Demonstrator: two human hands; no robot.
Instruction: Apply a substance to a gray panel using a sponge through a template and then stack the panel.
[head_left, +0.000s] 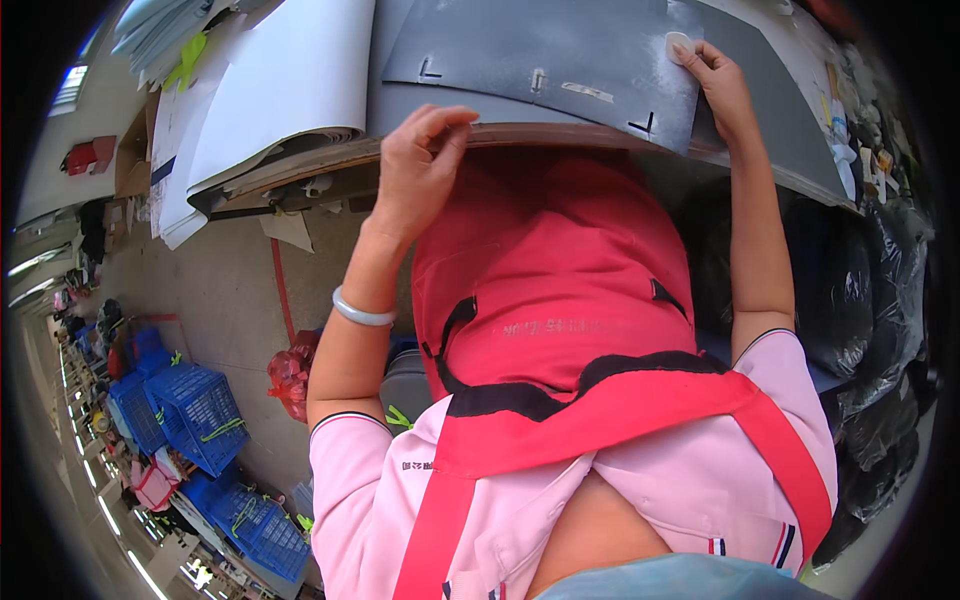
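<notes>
My right hand [715, 85] pinches a round white chalk disc [680, 46] against the right part of a dark grey pattern sheet [520, 50]. White powdery smears cover the sheet around the disc. Black L-shaped marks or slots and a small pale strip [587, 92] show along the sheet's near edge. My left hand [425, 160] hovers by the table's front edge, left of centre, its fingers curled in toward the thumb. Nothing shows in it. A pale bangle [362, 308] circles my left wrist.
A large white sheet [290, 70] curls over the table edge at left. Tools and scraps [875, 140] crowd the far right. Black plastic-wrapped bundles [840, 290] stand at right below the table. Blue crates [195, 415] and a red bag [290, 380] are on the floor at left.
</notes>
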